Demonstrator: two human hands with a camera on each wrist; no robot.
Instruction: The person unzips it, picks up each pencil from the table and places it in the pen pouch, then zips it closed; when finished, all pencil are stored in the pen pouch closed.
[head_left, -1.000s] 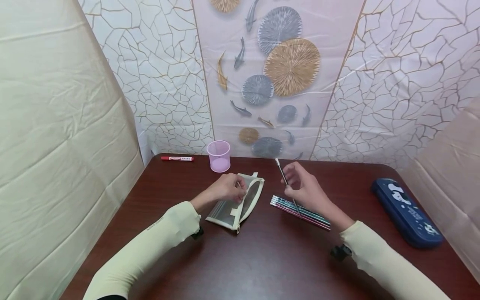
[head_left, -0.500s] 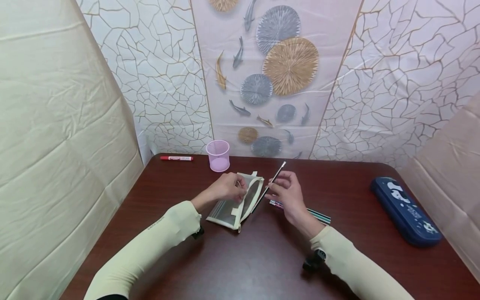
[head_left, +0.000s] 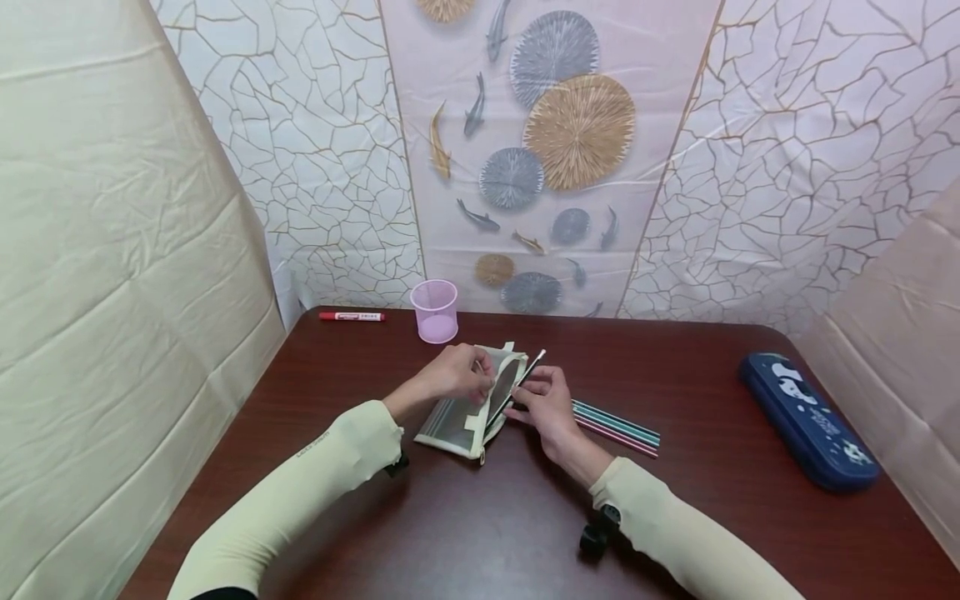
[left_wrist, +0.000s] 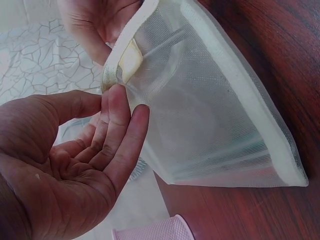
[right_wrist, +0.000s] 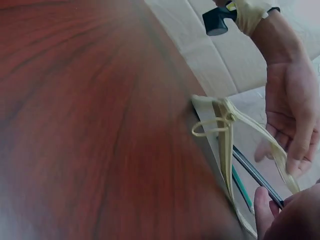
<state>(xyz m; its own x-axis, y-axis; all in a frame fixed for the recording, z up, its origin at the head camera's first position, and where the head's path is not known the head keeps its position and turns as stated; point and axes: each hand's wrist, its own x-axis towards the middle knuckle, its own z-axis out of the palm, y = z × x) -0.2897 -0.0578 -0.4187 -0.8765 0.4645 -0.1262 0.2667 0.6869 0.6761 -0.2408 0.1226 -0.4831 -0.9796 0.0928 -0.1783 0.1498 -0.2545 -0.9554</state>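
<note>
My left hand [head_left: 457, 373] pinches one edge of the mouth of a cream-trimmed, see-through mesh pencil pouch [left_wrist: 200, 110], which lies unzipped on the table. In my right hand [head_left: 547, 412] is a dark pencil [head_left: 534, 362], held by thumb and fingers. Its lower part is within the pouch's opening, and its white-tipped end sticks out at the upper right. The right wrist view shows a green pencil [right_wrist: 241, 187] beside the dark pencil [right_wrist: 252, 170] in the opening. Green and reddish streaks show through the mesh in the left wrist view.
Several green and pink pencils [head_left: 618, 429] lie on the dark wooden table [head_left: 465, 533], partly behind my right hand. A blue pencil case [head_left: 810, 421] is at the right edge. At the back are a pink mesh cup [head_left: 435, 312] and a red marker [head_left: 352, 317].
My right hand has brought the dark pencil left from above the loose pencils, turned it, and lowered it into the pouch's mouth. My left hand has stayed on the pouch edge.
</note>
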